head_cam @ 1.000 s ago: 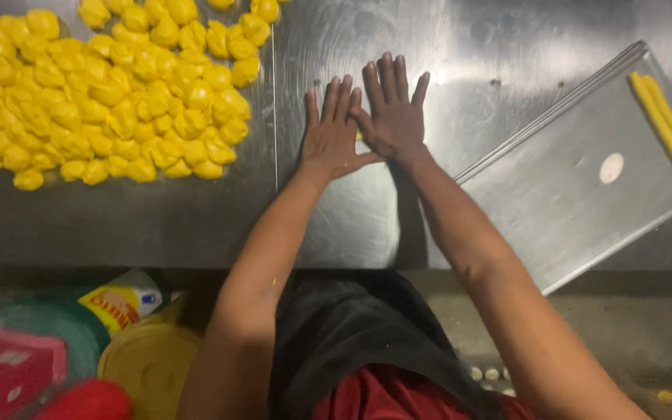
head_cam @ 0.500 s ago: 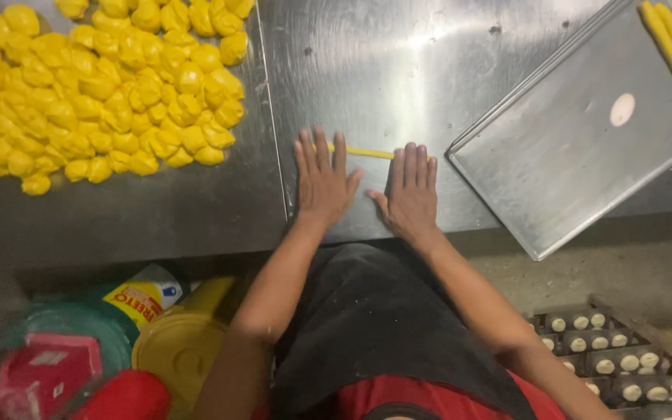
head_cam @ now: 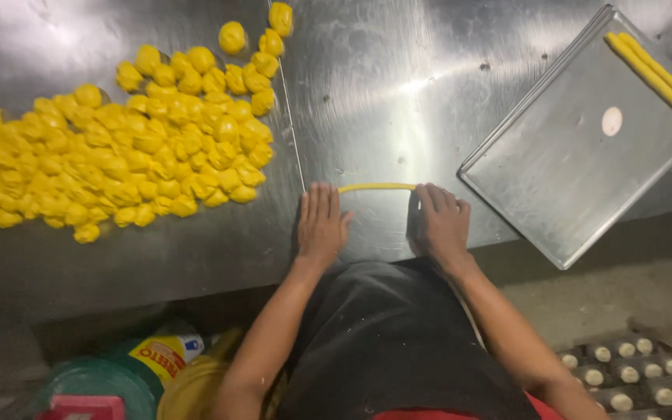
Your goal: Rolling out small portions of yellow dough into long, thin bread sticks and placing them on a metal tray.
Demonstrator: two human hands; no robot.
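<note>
Hands spread wider since before, left hand [head_cam: 322, 225] and right hand [head_cam: 441, 224] flat, fingers extended, on yellow dough rope [head_cam: 376, 187]

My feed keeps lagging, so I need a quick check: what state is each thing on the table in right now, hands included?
Rope: thin yellow strand, flat on the table, its ends under the fingers of both hands.
Left hand: open, palm down, on the rope's left end.
Right hand: open, palm down, on the rope's right end.
Lumps: loose yellow heap, unrolled.
Tray: angled, mostly bare.
Strands: two, laid side by side in the tray's far corner.
</note>
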